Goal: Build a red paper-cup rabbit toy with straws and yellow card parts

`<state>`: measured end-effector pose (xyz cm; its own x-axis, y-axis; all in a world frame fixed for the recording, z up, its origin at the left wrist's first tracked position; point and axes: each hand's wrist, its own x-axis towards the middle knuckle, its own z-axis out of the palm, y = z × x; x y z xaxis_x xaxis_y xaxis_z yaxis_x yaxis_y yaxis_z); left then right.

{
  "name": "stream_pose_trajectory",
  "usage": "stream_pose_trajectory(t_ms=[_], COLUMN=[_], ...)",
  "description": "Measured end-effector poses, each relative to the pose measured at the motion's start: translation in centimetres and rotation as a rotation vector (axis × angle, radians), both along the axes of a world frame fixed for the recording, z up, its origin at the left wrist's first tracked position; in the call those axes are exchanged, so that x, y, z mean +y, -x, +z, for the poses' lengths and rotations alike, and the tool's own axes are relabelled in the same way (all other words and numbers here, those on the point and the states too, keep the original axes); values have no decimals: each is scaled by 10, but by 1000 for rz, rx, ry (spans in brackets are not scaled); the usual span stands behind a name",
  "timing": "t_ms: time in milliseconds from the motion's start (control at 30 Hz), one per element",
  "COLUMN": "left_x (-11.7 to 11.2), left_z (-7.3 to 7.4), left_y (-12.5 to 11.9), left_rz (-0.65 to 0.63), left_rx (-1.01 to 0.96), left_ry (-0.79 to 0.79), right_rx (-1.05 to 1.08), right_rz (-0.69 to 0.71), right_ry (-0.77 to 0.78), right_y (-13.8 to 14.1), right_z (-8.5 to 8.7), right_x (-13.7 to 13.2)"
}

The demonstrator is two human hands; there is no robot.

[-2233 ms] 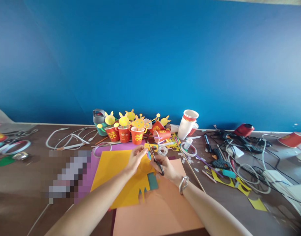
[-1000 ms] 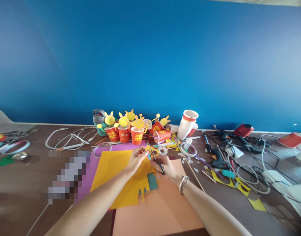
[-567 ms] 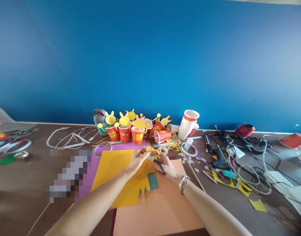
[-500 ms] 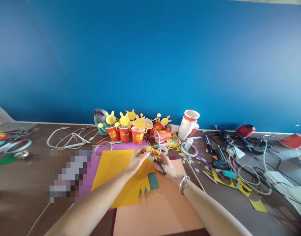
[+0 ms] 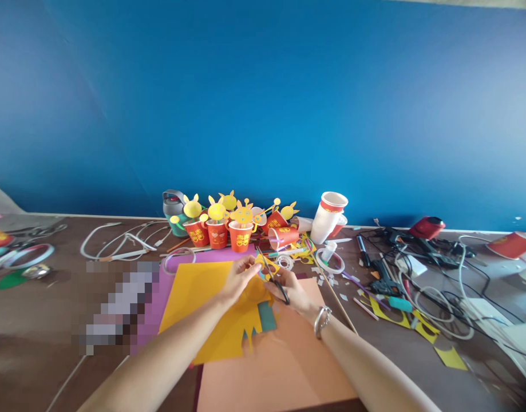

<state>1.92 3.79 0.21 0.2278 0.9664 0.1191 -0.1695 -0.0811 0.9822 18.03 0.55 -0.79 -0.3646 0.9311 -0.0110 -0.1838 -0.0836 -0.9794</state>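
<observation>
My right hand (image 5: 292, 288) is closed around the dark handles of a pair of scissors (image 5: 281, 292). The blades point up and away to the left, toward my other hand. My left hand (image 5: 242, 277) pinches a small piece of yellow paper (image 5: 260, 266) between thumb and fingers, close beside the blades; its outline is partly hidden. Below both hands lies a large yellow-orange sheet (image 5: 202, 306) with a cut, notched right edge. A peach sheet (image 5: 280, 372) lies under it, and a dark green scrap (image 5: 267, 316) shows at the notch.
Red paper cups (image 5: 241, 237) with yellow paper animal heads stand by the blue wall. White stacked cups (image 5: 325, 220) stand to their right. A glue gun (image 5: 383, 279), tangled cables and yellow paper scraps (image 5: 450, 358) cover the right side. A purple sheet (image 5: 149, 320) shows at left.
Both hands keep nearly the same pose, with the scissors beside the small yellow piece. The whole view has shifted very slightly.
</observation>
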Motion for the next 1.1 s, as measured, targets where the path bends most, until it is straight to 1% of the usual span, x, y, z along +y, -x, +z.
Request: stream_pose_trajectory(t_ms=[167, 367, 667, 867, 1100], left_x=[0, -1, -1, -1, -3], left_z=[3, 7, 7, 8, 11], left_y=[0, -1, -1, -1, -1], left_rz=[35, 42, 63, 103, 123], left_rx=[-10, -13, -9, -3, -8], left_ry=[-2, 14, 4, -8, -6], right_rx=[-13, -15, -35, -45, -50], right_rz=[-38, -31, -10, 1, 9], right_ry=[7, 0, -10, 9, -7], right_y=[0, 2, -1, -2, -3], right_z=[2, 5, -2, -2, -4], right_x=[-1, -3, 0, 0, 0])
